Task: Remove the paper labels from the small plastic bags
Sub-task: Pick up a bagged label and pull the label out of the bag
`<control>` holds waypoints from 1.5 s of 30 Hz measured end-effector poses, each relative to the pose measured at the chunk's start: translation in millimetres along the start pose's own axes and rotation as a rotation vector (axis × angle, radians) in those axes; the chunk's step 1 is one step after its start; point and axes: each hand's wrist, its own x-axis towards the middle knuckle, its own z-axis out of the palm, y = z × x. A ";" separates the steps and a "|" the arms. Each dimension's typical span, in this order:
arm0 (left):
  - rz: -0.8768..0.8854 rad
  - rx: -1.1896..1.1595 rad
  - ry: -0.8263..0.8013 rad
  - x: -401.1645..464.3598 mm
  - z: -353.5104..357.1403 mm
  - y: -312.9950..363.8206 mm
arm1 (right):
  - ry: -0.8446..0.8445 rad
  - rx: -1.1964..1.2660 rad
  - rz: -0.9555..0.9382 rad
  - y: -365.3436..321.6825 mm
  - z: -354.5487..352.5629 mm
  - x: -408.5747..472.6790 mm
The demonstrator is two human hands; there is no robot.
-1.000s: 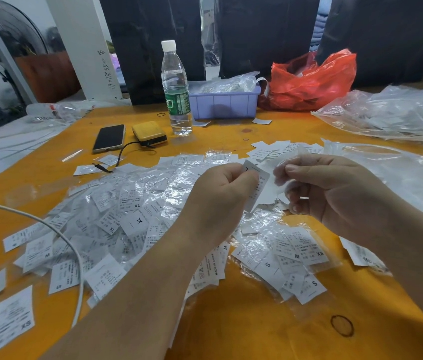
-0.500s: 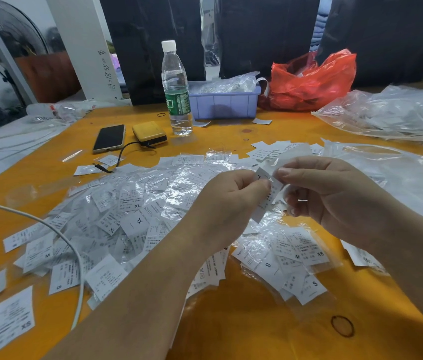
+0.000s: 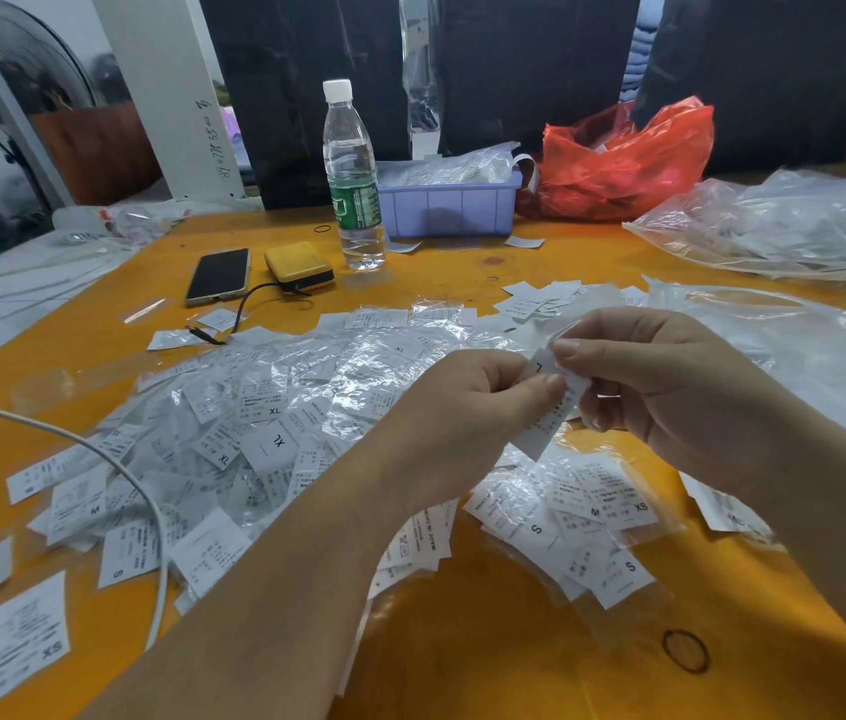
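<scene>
My left hand [image 3: 467, 407] and my right hand [image 3: 670, 387] meet above the middle of the orange table [image 3: 462, 641]. Between them is one small clear bag with a white paper label [image 3: 548, 413] marked L. My left thumb and fingers pinch the label's left side; my right fingertips pinch its upper edge. A large heap of small bagged labels [image 3: 254, 433] spreads to the left. A smaller bunch of labels in a clear bag [image 3: 582, 522] lies under my hands. Loose white labels [image 3: 540, 298] lie beyond my hands.
A water bottle [image 3: 353, 174], a purple bin [image 3: 449, 205], a red bag [image 3: 623, 158], a phone [image 3: 218, 275] and a yellow power bank [image 3: 299, 265] stand at the back. Big clear bags [image 3: 784, 226] fill the right. A white cable [image 3: 114, 470] crosses the left; a rubber band [image 3: 686, 651] lies front right.
The label has been drawn lower between my hands and now hangs below my left thumb. Both hands have shifted slightly and stay pinched on it.
</scene>
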 end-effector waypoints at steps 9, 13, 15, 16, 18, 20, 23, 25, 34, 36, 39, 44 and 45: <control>-0.011 -0.086 0.103 1.1 -2.6 -0.9 | -0.053 -0.039 -0.023 -5.4 -5.3 -1.6; -0.019 -0.131 0.182 2.6 -3.2 -2.0 | -0.050 -0.036 -0.014 -5.9 -5.8 -0.9; -0.014 -0.202 0.201 3.8 -2.6 -2.6 | -0.065 -0.037 -0.013 -5.3 -5.0 -1.1; -0.006 -0.223 0.207 4.0 -2.4 -3.0 | -0.070 -0.038 -0.014 -4.6 -3.9 -1.4; 0.017 -0.218 0.204 3.9 -2.2 -3.1 | -0.060 -0.037 -0.016 -2.7 -2.7 -2.0; 0.036 -0.189 0.184 2.7 -1.7 -2.2 | -0.037 -0.033 -0.022 -1.1 -1.5 -1.7; 0.030 -0.162 0.155 1.0 -0.6 -0.1 | -0.005 -0.032 -0.038 -0.8 -0.6 -1.5; 0.021 -0.141 0.145 0.9 -0.1 0.3 | -0.002 -0.038 -0.044 -0.7 -0.7 -1.5; 0.053 -0.168 0.235 2.1 -1.6 -1.6 | -0.036 -0.046 -0.035 0.0 -1.5 -0.7; 0.050 -0.185 0.264 2.4 -2.0 -1.9 | -0.036 -0.050 -0.038 0.2 -1.2 -1.3; 0.060 -0.174 0.289 3.1 -0.4 -2.1 | -0.028 -0.046 -0.037 0.7 -0.3 -1.4; 0.059 -0.163 0.216 1.8 4.1 -0.7 | -0.001 -0.034 -0.056 3.8 2.5 -1.8; 0.055 -0.158 0.206 1.3 4.0 -0.5 | 0.002 -0.035 -0.055 3.8 2.5 -2.0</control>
